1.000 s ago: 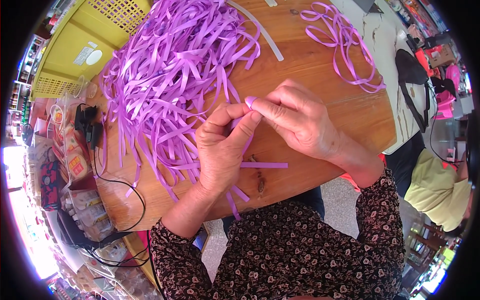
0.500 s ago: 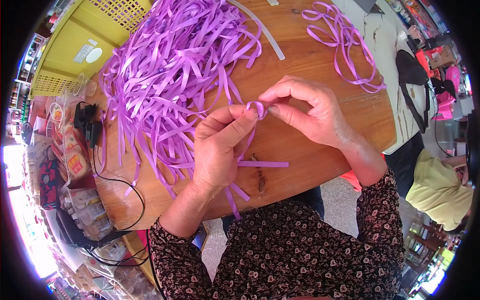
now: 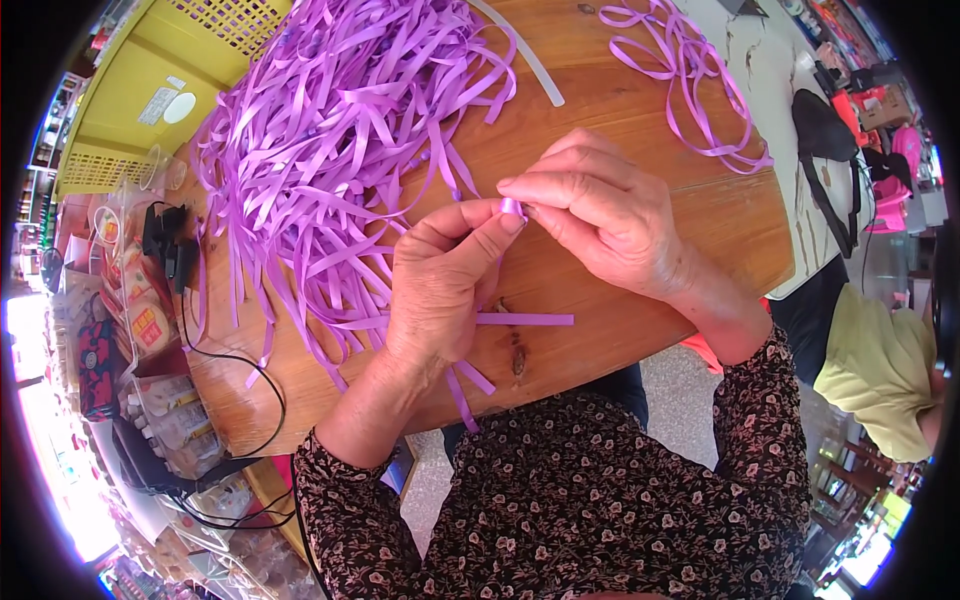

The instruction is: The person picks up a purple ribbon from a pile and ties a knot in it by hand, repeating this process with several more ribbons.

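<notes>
Between the fingertips of both hands is a small loop of purple ribbon [image 3: 512, 206]. My left hand [image 3: 432, 280] is closed, pinching the ribbon between thumb and forefinger. Closed as well, my right hand [image 3: 612, 218] has its thumb and forefinger at the loop's right side. A ribbon end [image 3: 525, 319] sticks out to the right from behind my left hand, and another tail [image 3: 463, 400] hangs over the table's near edge. Just beyond my left hand lies a big tangled heap of purple ribbons [image 3: 330, 150].
A wooden table [image 3: 600, 345] bears the work. At its far right lies a loose ribbon bundle [image 3: 690, 85]; a pale strip [image 3: 530, 60] lies beyond the hands. A yellow basket [image 3: 120, 100] stands far left, a black cable [image 3: 235, 362] nearer. Another person's yellow-green top [image 3: 875, 370] shows at right.
The ribbon loop between my fingers has become smaller and tighter. My right hand has closed in on it, its fingers now over the loop. The view has shifted slightly.
</notes>
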`<state>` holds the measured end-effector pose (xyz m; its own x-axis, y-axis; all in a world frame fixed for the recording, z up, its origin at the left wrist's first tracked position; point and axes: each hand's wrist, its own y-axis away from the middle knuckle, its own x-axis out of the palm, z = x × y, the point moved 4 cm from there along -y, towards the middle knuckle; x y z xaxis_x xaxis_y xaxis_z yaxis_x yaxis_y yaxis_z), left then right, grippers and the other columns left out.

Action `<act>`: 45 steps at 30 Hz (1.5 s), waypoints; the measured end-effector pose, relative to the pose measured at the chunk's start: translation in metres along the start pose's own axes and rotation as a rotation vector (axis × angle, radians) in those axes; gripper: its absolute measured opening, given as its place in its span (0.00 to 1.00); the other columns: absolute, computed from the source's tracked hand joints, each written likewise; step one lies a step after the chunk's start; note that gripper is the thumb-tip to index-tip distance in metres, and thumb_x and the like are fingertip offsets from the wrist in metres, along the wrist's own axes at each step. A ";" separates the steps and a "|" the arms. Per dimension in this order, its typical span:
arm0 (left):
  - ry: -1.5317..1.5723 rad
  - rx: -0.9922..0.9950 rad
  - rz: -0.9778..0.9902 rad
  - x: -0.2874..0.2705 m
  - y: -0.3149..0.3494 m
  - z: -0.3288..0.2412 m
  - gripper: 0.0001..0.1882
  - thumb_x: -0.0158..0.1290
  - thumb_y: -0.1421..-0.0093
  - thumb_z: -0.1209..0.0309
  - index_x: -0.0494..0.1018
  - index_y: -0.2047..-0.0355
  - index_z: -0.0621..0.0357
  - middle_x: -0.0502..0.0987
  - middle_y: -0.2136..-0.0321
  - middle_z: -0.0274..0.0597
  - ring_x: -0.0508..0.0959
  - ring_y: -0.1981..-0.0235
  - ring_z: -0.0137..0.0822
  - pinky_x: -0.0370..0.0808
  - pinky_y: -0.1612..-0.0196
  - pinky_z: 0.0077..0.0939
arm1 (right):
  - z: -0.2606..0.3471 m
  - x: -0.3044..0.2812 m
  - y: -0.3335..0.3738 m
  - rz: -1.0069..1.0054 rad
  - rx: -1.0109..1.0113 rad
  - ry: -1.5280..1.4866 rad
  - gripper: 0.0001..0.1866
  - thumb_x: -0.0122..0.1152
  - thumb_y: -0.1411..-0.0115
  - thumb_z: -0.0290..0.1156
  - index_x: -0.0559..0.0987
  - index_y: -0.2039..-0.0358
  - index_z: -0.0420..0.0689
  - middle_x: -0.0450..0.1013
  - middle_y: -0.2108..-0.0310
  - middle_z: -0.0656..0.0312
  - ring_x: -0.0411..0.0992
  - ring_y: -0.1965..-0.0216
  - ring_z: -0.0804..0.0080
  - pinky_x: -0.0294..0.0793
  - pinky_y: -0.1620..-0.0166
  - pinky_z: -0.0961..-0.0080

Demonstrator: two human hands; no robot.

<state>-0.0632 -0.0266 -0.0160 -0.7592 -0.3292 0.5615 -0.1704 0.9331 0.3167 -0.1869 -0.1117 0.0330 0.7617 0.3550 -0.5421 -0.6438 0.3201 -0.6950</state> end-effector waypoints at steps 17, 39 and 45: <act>-0.133 0.173 -0.022 -0.001 0.008 -0.009 0.04 0.55 0.43 0.79 0.75 0.66 0.62 0.73 0.75 0.25 0.66 0.77 0.12 0.62 0.75 0.05 | 0.005 -0.001 0.002 0.055 -0.024 0.003 0.12 0.64 0.54 0.16 0.79 0.67 0.42 0.72 0.69 0.61 0.71 0.68 0.69 0.71 0.68 0.78; -0.323 0.269 0.103 0.007 0.006 -0.011 0.05 0.55 0.43 0.81 0.76 0.65 0.60 0.70 0.74 0.26 0.63 0.75 0.15 0.60 0.73 0.08 | -0.007 -0.010 0.002 0.123 0.281 -0.371 0.07 0.63 0.49 0.20 0.80 0.68 0.41 0.72 0.71 0.62 0.71 0.69 0.74 0.70 0.67 0.79; -0.182 0.147 0.186 0.008 0.009 -0.009 0.06 0.56 0.43 0.79 0.76 0.64 0.61 0.71 0.74 0.26 0.65 0.75 0.15 0.61 0.74 0.08 | -0.001 -0.011 0.001 0.113 0.272 -0.410 0.04 0.61 0.48 0.18 0.76 0.72 0.39 0.70 0.73 0.63 0.69 0.70 0.77 0.69 0.68 0.81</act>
<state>-0.0656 -0.0224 -0.0021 -0.8835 -0.1321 0.4494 -0.0971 0.9902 0.1002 -0.1956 -0.1157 0.0381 0.6297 0.6991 -0.3389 -0.7581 0.4576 -0.4646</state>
